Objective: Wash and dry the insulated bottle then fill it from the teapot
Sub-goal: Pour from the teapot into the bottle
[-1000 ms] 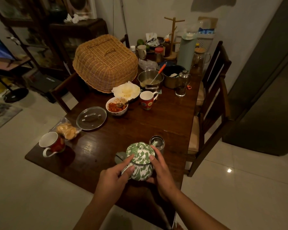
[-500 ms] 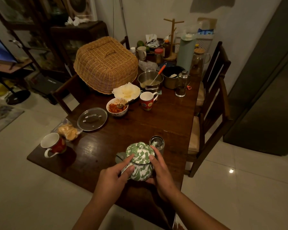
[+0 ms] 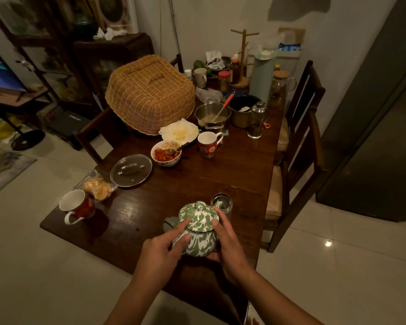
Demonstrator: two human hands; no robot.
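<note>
A green-and-white marbled enamel teapot [image 3: 201,228] with its lid on stands at the near end of the dark wooden table [image 3: 234,174]. My left hand [image 3: 161,252] grips its left side at the handle, fingertips up at the lid's edge. My right hand [image 3: 227,245] wraps around its right side. Just behind the teapot, to the right, the steel insulated bottle [image 3: 222,204] stands open-topped. A round grey cap [image 3: 170,223] lies on the table to the left of the teapot, partly hidden.
A red mug [image 3: 76,205], a bag of crackers [image 3: 99,187], a glass pot lid [image 3: 131,170], a food bowl [image 3: 166,153] and another mug [image 3: 208,144] sit further along. A wicker food cover [image 3: 150,95], pots and jars crowd the far end. Chairs [image 3: 295,160] stand to the right.
Both hands stay on the teapot in the same grip. The view has shifted slightly; nothing on the table has moved.
</note>
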